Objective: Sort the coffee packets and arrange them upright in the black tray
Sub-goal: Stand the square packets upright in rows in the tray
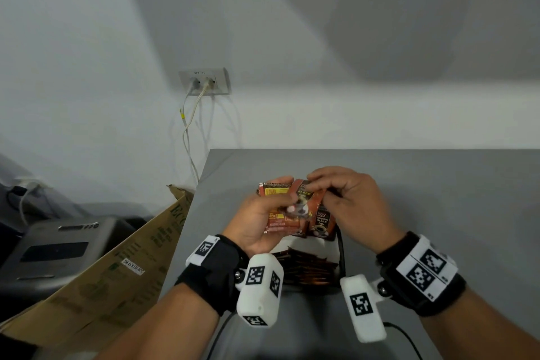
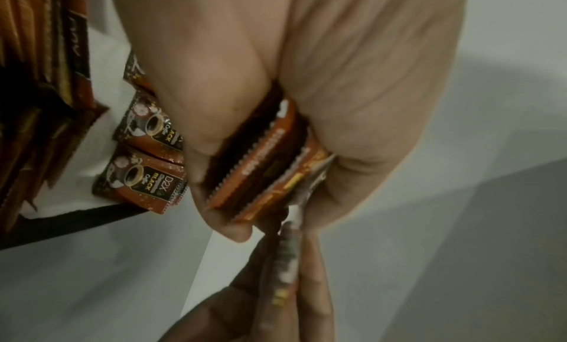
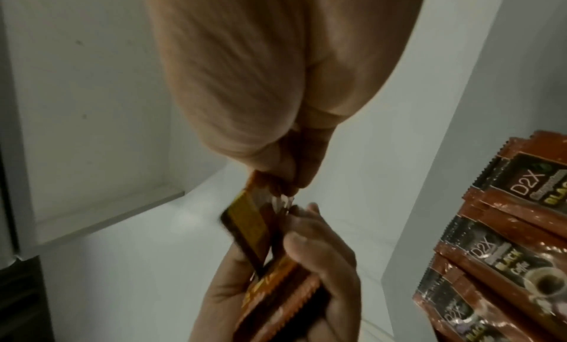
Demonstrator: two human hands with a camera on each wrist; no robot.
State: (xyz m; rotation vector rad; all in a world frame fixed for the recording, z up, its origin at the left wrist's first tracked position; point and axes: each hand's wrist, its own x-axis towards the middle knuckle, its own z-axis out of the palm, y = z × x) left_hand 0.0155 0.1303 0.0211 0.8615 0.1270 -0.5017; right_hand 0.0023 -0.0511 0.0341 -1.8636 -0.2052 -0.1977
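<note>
Left hand (image 1: 257,219) grips a fanned stack of coffee packets (image 1: 280,213) above the black tray (image 1: 341,254); right hand (image 1: 356,202) pinches the top edge of one packet (image 1: 304,193).

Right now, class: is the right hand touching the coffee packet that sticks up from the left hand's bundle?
Touching. The right wrist view shows the right hand pinching the packet at its top edge; the left hand grips the bundle below.
</note>
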